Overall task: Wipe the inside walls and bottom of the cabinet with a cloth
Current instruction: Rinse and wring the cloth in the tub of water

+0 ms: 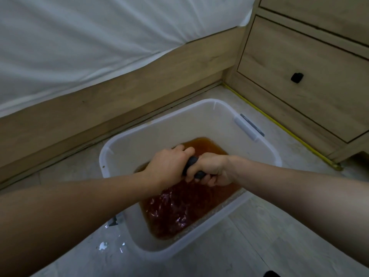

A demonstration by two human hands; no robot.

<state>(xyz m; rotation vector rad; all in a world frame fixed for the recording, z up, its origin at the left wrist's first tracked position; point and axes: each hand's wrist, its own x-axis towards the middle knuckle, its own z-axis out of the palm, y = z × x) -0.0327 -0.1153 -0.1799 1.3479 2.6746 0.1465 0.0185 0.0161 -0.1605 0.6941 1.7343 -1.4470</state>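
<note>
Here one bed [99, 47] fills the far side, its wooden frame running just behind the tub, and one cabinet [311, 72] with two visible drawers stands at the right. Between them, on the floor [259, 236], sits one white tub [123, 144] of brown water [179, 212], with free floor on its near side. Over the water, the left hand [165, 166] and right hand [211, 170] both curl tight around one dark cloth [192, 166], twisted between them.
</note>
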